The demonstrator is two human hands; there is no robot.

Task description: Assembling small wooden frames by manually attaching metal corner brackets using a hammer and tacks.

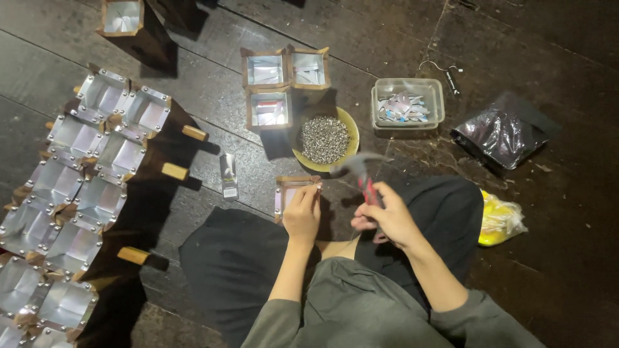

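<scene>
My left hand (302, 214) grips the rim of a small brown square box with a silver lining (288, 191), which stands on the dark wooden floor between my knees. My right hand (382, 216) is shut on the red handle of a hammer (358, 167); its metal head is blurred just above and right of the box. Right behind the box sits a yellow bowl (352, 132) full of small silver nails or tacks.
Three more silver-lined boxes (284, 87) stand behind the bowl. Many finished boxes with wooden pegs (84, 187) fill the left side. A clear tub of foil pieces (407, 103), a dark plastic bag (503, 132), a yellow bag (500, 219) and a small pack (228, 175) lie around.
</scene>
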